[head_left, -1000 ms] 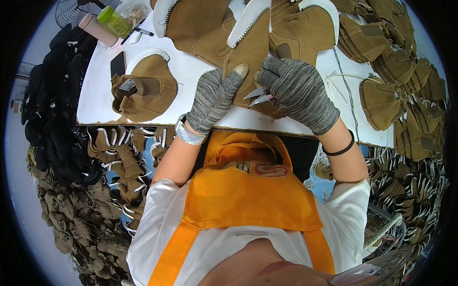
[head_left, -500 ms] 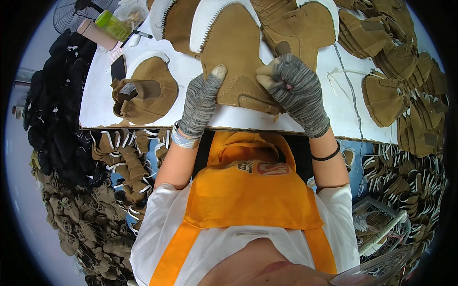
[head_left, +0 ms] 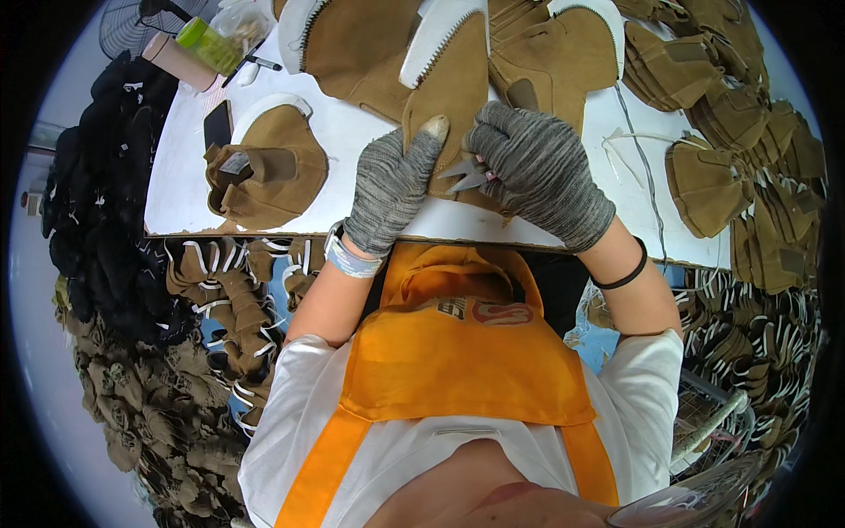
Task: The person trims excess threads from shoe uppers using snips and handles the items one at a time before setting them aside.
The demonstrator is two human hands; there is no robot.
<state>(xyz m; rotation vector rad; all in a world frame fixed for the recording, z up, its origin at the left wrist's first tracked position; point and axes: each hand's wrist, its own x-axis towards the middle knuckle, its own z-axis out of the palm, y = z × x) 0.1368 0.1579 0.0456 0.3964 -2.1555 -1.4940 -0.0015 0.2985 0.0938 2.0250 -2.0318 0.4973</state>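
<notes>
A brown suede shoe upper (head_left: pixel 453 88) with a white toothed edge is held upright over the front of the table, turned so it looks narrow. My left hand (head_left: pixel 392 185), in a grey knit glove with a bare-looking thumb tip, pinches its left side. Closed around small thread snips (head_left: pixel 466 176), my right hand (head_left: pixel 546 172) is at the upper's right side. The snips' two blades point left, apart, across the lower part of the upper. Fingers hide the snips' handles. Two more brown uppers lie behind, one on the left (head_left: pixel 361 48) and one on the right (head_left: pixel 554 53).
On the white table (head_left: pixel 352 141), a formed brown upper (head_left: pixel 277 167) lies left, beside a dark phone (head_left: pixel 218 126). Green (head_left: pixel 207 44) and pink (head_left: pixel 176 62) cups stand at back left. Stacked brown uppers (head_left: pixel 731 106) and a thin cable (head_left: pixel 647 158) are on the right.
The upper has turned from broad and flat to narrow. My left hand moved right, closer to my right hand. The snips' blades now show out of my right hand.
</notes>
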